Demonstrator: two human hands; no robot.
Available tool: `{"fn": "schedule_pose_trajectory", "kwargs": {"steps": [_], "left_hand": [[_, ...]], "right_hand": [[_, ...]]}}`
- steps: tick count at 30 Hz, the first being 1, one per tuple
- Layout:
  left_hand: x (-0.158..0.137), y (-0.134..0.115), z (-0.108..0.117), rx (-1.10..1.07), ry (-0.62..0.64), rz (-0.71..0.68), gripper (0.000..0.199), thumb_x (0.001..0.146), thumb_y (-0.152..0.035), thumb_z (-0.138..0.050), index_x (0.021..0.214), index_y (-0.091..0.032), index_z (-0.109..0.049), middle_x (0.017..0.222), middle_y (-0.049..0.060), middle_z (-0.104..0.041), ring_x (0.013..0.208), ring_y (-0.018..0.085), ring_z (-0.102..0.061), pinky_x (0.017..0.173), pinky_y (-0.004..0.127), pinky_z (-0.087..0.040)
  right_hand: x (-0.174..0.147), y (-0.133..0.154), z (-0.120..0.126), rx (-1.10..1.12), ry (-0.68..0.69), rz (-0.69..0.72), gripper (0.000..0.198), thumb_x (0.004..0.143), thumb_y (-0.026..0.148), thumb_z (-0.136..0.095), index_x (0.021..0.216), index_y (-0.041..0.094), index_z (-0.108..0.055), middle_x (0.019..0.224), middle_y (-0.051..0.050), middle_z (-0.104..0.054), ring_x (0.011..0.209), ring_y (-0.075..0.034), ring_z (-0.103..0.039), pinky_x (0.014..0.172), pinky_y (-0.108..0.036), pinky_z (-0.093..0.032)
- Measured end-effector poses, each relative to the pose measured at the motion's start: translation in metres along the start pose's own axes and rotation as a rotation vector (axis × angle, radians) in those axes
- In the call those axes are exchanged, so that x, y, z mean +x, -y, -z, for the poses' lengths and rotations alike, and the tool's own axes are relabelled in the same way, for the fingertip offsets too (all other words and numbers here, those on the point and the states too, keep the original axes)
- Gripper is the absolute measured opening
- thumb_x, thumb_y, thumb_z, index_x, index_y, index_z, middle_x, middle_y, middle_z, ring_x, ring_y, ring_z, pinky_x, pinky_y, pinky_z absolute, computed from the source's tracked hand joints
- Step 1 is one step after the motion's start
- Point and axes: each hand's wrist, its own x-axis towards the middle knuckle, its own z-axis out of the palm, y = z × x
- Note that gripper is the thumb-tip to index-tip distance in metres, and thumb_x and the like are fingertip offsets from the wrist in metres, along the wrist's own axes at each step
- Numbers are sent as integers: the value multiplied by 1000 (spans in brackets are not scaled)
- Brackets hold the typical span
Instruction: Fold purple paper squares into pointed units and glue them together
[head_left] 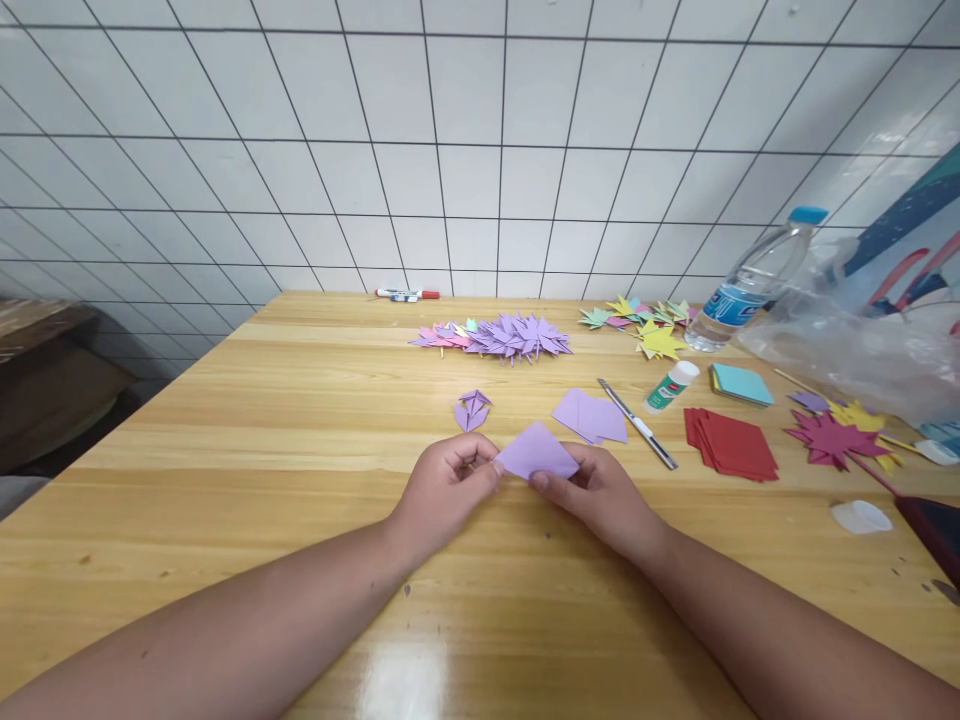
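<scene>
A square of purple paper [538,452] is held between my two hands, one corner pointing away from me. My left hand [450,487] pinches its left corner between thumb and fingers. At the right corner, my right hand [600,492] grips it with the thumb on top and the fingers beneath. Just beyond my left hand lies a small folded purple paper piece [472,411]. Loose purple paper squares [589,415] lie flat behind the held sheet, with a utility knife [637,424] slanting along their right side.
Folded purple paper leaves [517,338] are heaped near the wall, with markers [407,295] behind. To the right are a glue stick [671,387], red paper squares [731,444], a blue paper stack [741,384], a magenta paper leaf [834,437] and a tilted water bottle [750,285].
</scene>
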Motion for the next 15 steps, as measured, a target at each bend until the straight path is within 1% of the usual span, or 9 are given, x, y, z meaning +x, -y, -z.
{"fn": "schedule_pose_trajectory", "kwargs": {"steps": [2, 4, 8, 12, 15], "left_hand": [[1, 1, 0, 12, 14, 3, 15, 74, -24, -55, 64, -14, -52, 57, -4, -49, 55, 8, -43, 55, 20, -34], [2, 2, 0, 42, 45, 0, 14, 74, -23, -54, 63, -14, -52, 57, -4, -48, 55, 8, -42, 54, 20, -33], [3, 4, -2, 81, 67, 10, 14, 76, -24, -54, 67, -14, -54, 60, -3, -49, 58, 9, -44, 56, 20, -34], [2, 4, -3, 88, 120, 10, 18, 79, -29, -52, 71, -14, -56, 65, -1, -55, 62, 10, -48, 59, 22, -37], [2, 6, -2, 143, 136, 13, 19, 80, -28, -51, 69, -14, -56, 63, 0, -55, 60, 10, -48, 58, 21, -36]], "right_hand": [[0, 0, -1, -12, -53, 59, 23, 75, 36, -62, 89, 18, -58, 84, -2, -60, 77, -16, -55, 64, -24, -42], [1, -1, -1, 20, -76, 84, 25, 75, 33, -63, 94, 20, -53, 88, -2, -59, 79, -15, -55, 64, -23, -42], [3, -2, -1, 26, -67, 20, 19, 76, 30, -62, 84, 19, -51, 74, 2, -56, 65, -11, -50, 58, -21, -39], [3, -4, 0, -24, -94, 33, 15, 77, 29, -61, 78, 18, -51, 67, 4, -50, 60, -9, -45, 55, -20, -36], [2, -5, 0, -59, -49, 53, 13, 78, 29, -60, 82, 18, -54, 66, 3, -50, 58, -9, -44, 52, -21, -35]]}}
